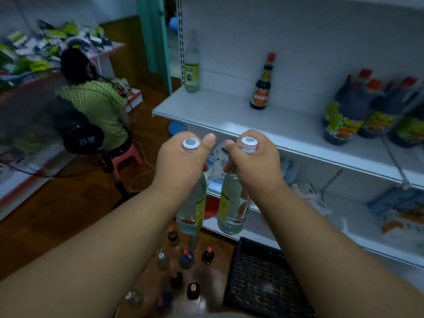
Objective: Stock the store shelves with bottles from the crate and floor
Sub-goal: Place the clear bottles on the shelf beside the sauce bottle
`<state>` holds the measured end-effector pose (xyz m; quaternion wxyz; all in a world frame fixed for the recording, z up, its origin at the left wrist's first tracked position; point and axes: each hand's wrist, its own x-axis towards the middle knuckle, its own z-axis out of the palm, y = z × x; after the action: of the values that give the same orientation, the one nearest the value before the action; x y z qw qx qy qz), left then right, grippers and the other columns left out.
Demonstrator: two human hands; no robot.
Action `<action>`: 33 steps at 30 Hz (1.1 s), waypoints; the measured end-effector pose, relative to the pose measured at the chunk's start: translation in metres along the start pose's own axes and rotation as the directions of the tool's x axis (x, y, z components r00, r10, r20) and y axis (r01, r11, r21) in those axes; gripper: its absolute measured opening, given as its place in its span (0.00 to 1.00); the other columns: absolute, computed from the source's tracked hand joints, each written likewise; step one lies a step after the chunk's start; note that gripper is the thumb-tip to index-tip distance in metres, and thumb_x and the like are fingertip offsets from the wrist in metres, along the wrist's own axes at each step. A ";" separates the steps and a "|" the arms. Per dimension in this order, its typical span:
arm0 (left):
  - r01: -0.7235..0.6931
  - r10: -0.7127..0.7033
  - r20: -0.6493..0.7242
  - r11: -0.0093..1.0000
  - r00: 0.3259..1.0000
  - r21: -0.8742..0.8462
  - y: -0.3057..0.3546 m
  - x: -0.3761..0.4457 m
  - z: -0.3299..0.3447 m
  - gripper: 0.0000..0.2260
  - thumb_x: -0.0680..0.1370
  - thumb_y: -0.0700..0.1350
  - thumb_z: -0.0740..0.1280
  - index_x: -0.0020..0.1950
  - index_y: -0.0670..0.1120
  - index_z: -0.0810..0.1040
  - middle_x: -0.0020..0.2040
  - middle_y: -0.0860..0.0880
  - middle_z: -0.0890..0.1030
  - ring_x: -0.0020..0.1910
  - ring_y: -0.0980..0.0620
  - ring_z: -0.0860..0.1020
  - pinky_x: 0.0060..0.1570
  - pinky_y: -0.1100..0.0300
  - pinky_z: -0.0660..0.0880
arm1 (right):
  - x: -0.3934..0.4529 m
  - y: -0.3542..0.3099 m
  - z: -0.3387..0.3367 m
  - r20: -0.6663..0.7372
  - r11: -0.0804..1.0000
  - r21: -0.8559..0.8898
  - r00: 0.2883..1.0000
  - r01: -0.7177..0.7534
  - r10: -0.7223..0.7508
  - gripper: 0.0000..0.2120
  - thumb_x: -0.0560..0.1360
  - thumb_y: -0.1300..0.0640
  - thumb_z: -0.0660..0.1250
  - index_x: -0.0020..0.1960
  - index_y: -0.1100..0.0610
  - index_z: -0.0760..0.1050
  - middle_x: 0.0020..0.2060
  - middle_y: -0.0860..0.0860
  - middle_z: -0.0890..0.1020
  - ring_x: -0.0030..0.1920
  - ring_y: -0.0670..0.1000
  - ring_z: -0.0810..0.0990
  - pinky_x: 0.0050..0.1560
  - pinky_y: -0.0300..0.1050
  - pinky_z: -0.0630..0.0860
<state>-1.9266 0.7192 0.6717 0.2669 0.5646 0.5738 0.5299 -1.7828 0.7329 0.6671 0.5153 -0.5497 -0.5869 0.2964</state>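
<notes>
Forearms reached forward from six o'clock, each ending in a clenched fist round a bottle neck. The left hand (181,164) was wrapped tight on the left clear bottle (191,212), its white cap poking out above the fist; the right hand (254,159) gripped the right clear bottle (231,207) the same way. Both bottles hung upright, just beside each other, in front of the shelf edge (229,128) and not yet above it.

Judging from that, the step was the lift onto the middle shelf. It would go best by raising both bases clear of the lip, setting them down flat one at a time, and letting go only once each stood steady.

Below, at six o'clock, more floor bottles (185,258) stood beside the black crate (259,276). Farther off, at twelve o'clock, a matching clear bottle (191,70) stood at the shelf's left end, with a dark sauce bottle (262,86) at one o'clock.
</notes>
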 end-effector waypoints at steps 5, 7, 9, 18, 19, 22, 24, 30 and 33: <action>-0.009 0.011 -0.035 0.999 0.999 0.038 -0.002 0.021 -0.024 0.18 0.78 0.49 0.66 0.31 0.41 0.74 0.28 0.43 0.78 0.32 0.45 0.77 0.43 0.47 0.76 | 0.020 -0.009 0.018 -0.021 1.000 -0.010 1.000 0.015 -0.016 0.15 0.73 0.54 0.70 0.36 0.62 0.71 0.24 0.58 0.78 0.27 0.54 0.81 0.36 0.56 0.80; 0.021 -0.022 -0.033 1.000 0.999 -0.008 -0.005 0.026 -0.029 0.17 0.78 0.47 0.67 0.30 0.42 0.73 0.26 0.44 0.77 0.28 0.48 0.76 0.39 0.52 0.75 | 0.031 -0.011 0.023 0.000 0.997 -0.074 1.000 0.014 -0.014 0.14 0.75 0.52 0.69 0.38 0.61 0.71 0.25 0.56 0.79 0.27 0.49 0.82 0.37 0.52 0.79; 0.010 -0.011 -0.017 0.999 1.000 -0.031 -0.007 0.032 -0.032 0.18 0.76 0.47 0.69 0.29 0.42 0.72 0.25 0.44 0.76 0.27 0.49 0.76 0.39 0.54 0.75 | 0.043 -0.009 0.027 -0.016 0.988 -0.154 1.000 0.015 -0.018 0.14 0.76 0.50 0.68 0.39 0.59 0.71 0.28 0.55 0.82 0.28 0.45 0.79 0.37 0.47 0.76; 0.096 -0.098 0.025 0.993 0.995 0.071 -0.013 0.111 -0.011 0.11 0.74 0.45 0.71 0.36 0.45 0.72 0.29 0.47 0.78 0.28 0.55 0.78 0.38 0.57 0.78 | 0.119 0.006 0.047 -0.122 0.994 -0.103 0.992 -0.032 0.020 0.19 0.74 0.44 0.69 0.36 0.55 0.65 0.31 0.56 0.72 0.33 0.56 0.72 0.40 0.55 0.74; 0.107 -0.110 0.028 0.991 0.994 0.076 -0.012 0.126 -0.006 0.11 0.74 0.44 0.70 0.34 0.45 0.72 0.31 0.46 0.78 0.31 0.51 0.78 0.40 0.53 0.79 | 0.132 0.008 0.050 -0.144 0.996 -0.076 0.989 -0.045 0.033 0.20 0.72 0.41 0.69 0.35 0.55 0.66 0.31 0.59 0.74 0.35 0.60 0.75 0.41 0.58 0.77; 0.113 -0.117 0.020 0.986 0.993 0.124 -0.010 0.170 0.014 0.13 0.73 0.41 0.70 0.32 0.44 0.69 0.36 0.41 0.76 0.37 0.42 0.75 0.43 0.45 0.76 | 0.173 0.012 0.056 -0.145 0.998 -0.051 0.989 -0.038 0.030 0.21 0.68 0.37 0.67 0.33 0.53 0.66 0.30 0.58 0.74 0.37 0.64 0.79 0.41 0.62 0.78; 0.126 -0.129 0.028 0.986 0.991 0.105 -0.011 0.198 0.027 0.11 0.73 0.44 0.71 0.36 0.45 0.71 0.39 0.40 0.78 0.39 0.41 0.76 0.40 0.46 0.76 | 0.202 0.012 0.057 -0.146 0.998 -0.031 0.988 -0.051 0.046 0.18 0.68 0.41 0.67 0.33 0.52 0.64 0.29 0.54 0.72 0.38 0.64 0.80 0.41 0.63 0.78; 0.102 -0.101 -0.020 0.993 0.995 0.065 -0.018 0.254 0.055 0.11 0.74 0.50 0.71 0.39 0.48 0.71 0.37 0.46 0.77 0.35 0.51 0.73 0.35 0.56 0.73 | 0.274 0.020 0.056 -0.173 0.999 -0.020 0.984 -0.042 0.038 0.12 0.70 0.51 0.68 0.34 0.54 0.67 0.31 0.57 0.76 0.35 0.62 0.79 0.38 0.59 0.78; 0.124 -0.131 -0.135 0.991 0.982 -0.056 -0.018 0.278 0.065 0.12 0.72 0.52 0.72 0.37 0.49 0.71 0.34 0.44 0.77 0.34 0.47 0.76 0.33 0.55 0.73 | 0.300 0.032 0.058 -0.176 0.999 -0.024 0.984 -0.026 0.021 0.12 0.70 0.51 0.67 0.35 0.56 0.68 0.33 0.62 0.78 0.37 0.64 0.80 0.37 0.58 0.78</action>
<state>-1.9356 1.0012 0.7171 0.2733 0.4822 0.6130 0.5630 -1.7854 1.0374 0.7044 0.5544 -0.5872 -0.5364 0.2452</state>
